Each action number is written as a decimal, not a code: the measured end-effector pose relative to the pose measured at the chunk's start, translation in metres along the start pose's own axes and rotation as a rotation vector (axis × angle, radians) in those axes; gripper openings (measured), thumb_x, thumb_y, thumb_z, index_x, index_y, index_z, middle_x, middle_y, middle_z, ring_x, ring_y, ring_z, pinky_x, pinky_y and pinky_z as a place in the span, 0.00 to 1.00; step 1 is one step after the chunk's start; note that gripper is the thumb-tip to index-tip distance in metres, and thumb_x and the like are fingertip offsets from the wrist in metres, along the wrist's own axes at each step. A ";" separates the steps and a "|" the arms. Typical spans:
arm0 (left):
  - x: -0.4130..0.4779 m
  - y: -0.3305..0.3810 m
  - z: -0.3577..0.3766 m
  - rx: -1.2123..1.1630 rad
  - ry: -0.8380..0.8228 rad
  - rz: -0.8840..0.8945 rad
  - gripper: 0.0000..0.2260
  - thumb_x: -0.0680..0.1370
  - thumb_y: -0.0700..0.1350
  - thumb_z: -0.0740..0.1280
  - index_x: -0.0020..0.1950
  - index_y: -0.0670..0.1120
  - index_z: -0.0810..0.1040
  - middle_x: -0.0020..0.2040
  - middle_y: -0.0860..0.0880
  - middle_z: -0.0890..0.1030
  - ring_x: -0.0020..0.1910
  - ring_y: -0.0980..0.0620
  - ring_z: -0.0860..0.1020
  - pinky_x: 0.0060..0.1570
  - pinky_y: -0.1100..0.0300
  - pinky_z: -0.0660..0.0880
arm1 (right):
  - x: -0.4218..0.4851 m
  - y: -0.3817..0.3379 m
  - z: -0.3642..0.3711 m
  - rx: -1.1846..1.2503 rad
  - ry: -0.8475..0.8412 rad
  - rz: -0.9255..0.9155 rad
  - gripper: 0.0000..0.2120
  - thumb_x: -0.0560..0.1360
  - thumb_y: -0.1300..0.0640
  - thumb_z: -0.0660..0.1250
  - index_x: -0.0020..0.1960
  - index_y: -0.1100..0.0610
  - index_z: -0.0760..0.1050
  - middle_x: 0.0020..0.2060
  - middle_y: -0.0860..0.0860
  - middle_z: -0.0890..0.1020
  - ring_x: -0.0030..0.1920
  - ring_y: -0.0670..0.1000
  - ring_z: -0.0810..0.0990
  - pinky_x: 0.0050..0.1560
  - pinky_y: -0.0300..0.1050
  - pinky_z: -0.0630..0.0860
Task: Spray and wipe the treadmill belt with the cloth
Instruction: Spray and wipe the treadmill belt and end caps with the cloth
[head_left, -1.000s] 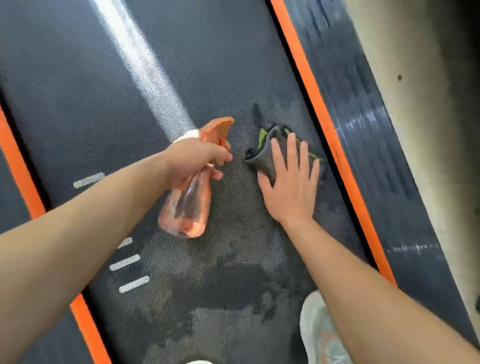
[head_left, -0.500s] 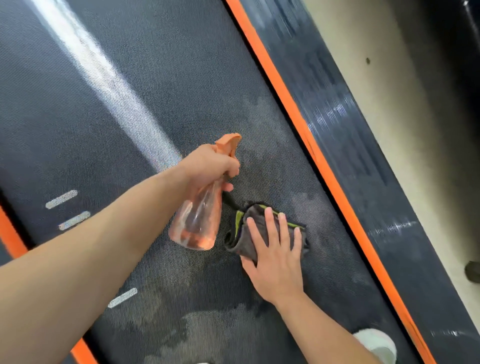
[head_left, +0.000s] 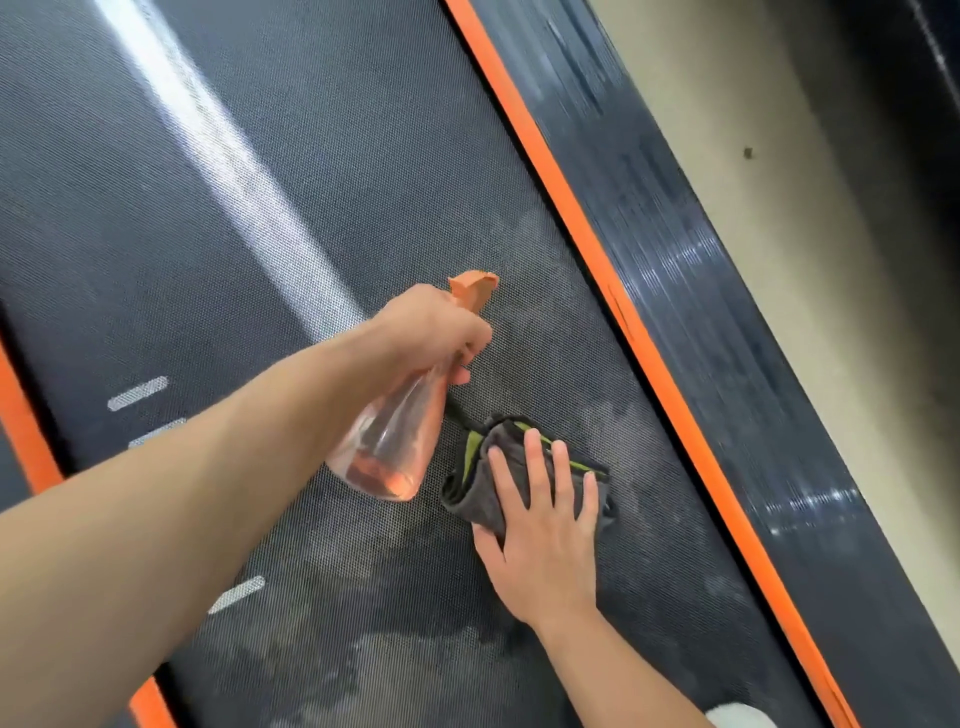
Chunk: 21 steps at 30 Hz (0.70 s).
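The dark textured treadmill belt (head_left: 322, 171) fills most of the view, with damp patches around its middle and lower part. My left hand (head_left: 434, 325) grips the neck of a clear orange spray bottle (head_left: 389, 447), holding it above the belt with the orange nozzle pointing up the belt. My right hand (head_left: 543, 540) presses flat, fingers straight, on a crumpled grey cloth with a green edge (head_left: 480, 488) lying on the belt just right of the bottle.
An orange stripe (head_left: 587, 234) and a black side rail (head_left: 691, 270) border the belt on the right, with beige floor (head_left: 810, 218) beyond. Another orange stripe (head_left: 23, 436) runs on the left. A white shoe tip (head_left: 737, 717) shows at the bottom edge.
My right hand slid the cloth down the belt toward me from its place up near the nozzle. The spray bottle stayed held above the belt; the view shifted.
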<state>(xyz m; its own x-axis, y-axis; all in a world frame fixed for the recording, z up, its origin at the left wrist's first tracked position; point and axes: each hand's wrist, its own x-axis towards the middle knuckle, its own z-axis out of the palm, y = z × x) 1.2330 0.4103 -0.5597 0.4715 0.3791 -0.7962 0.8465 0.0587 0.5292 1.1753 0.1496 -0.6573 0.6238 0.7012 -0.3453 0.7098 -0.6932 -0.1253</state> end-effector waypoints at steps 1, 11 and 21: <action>-0.002 0.001 0.001 0.007 0.004 0.008 0.02 0.70 0.37 0.71 0.40 0.40 0.80 0.36 0.43 0.85 0.31 0.46 0.83 0.47 0.48 0.82 | 0.000 0.000 0.000 0.002 -0.003 0.002 0.38 0.77 0.35 0.58 0.83 0.45 0.50 0.83 0.55 0.51 0.82 0.61 0.48 0.77 0.70 0.52; -0.007 -0.001 0.011 0.080 0.088 0.038 0.04 0.70 0.39 0.72 0.41 0.45 0.78 0.30 0.49 0.82 0.25 0.52 0.82 0.32 0.63 0.75 | -0.001 -0.001 0.006 0.016 0.058 -0.008 0.37 0.75 0.35 0.61 0.81 0.46 0.59 0.83 0.55 0.54 0.82 0.62 0.52 0.76 0.71 0.54; -0.015 -0.014 0.007 0.146 0.082 0.022 0.06 0.68 0.39 0.70 0.33 0.46 0.75 0.28 0.47 0.82 0.25 0.51 0.81 0.38 0.60 0.76 | 0.000 -0.003 0.014 0.002 0.092 -0.002 0.39 0.74 0.36 0.58 0.82 0.46 0.56 0.83 0.55 0.52 0.82 0.62 0.53 0.76 0.71 0.54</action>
<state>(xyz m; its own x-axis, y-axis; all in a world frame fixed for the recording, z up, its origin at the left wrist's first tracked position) 1.2159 0.3971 -0.5577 0.4739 0.4535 -0.7548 0.8657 -0.0834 0.4935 1.1687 0.1491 -0.6702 0.6497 0.7150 -0.2581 0.7107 -0.6918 -0.1278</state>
